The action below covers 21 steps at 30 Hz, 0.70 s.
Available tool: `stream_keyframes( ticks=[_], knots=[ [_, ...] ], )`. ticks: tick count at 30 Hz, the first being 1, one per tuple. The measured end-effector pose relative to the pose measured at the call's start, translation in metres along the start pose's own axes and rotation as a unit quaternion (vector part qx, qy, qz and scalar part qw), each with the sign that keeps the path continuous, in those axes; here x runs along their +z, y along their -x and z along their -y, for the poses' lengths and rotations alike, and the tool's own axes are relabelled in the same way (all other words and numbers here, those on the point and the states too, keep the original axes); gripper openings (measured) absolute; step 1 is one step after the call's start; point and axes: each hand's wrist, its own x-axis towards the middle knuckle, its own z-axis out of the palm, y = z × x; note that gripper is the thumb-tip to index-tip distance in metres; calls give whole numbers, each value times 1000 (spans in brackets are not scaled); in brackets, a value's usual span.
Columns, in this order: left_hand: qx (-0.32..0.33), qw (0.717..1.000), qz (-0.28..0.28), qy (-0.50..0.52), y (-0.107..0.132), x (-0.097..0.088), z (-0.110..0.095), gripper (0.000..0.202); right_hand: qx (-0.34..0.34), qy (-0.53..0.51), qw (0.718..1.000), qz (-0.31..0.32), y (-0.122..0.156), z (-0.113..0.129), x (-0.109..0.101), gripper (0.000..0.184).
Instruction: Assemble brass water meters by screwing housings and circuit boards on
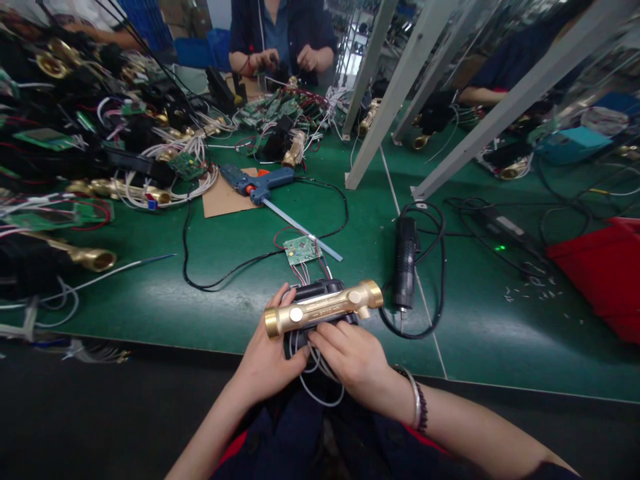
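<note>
Left hand [270,357] is cupping the left end of the brass tube [323,308] from below. Its fingers are closed round the tube and the thumb is riding up against the black housing [320,289] behind it. It's a cradling grip, seemingly so the tube is lying level and facing the wearer.

Right hand [356,357] is meeting it from the other side, fingers half-curled and pressing on the near face of the housing, right where the white wires [316,390] are spilling out. Whether it is actually pinching a wire, I cannot tell.

The whole piece is hovering at the near edge of the green table [210,293], over the lap, probably for a close look. Thin red leads are running from it to a small circuit board [300,250] lying flat just beyond, so it is tethered short.

Further back, a blue glue gun [257,181] is resting on cardboard [223,200], likely sparing the mat from drips. A black corded tool [405,261] is lying just to the right. Opposite, a co-worker's hands [283,61] are working.
</note>
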Motion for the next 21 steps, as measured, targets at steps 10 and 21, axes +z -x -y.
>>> stream_keyframes(
  ticks=[10, 21],
  knots=[
    [-17, 1000, 4, 8, 0, 2, 2, 78, -19, 12, 1000, 11, -2, -1, -1, 39],
    [-19, 1000, 15, 15, 2, -1, 4, 69, 109, -10, 979, -171, 36, -44, -38, 28]
  ],
)
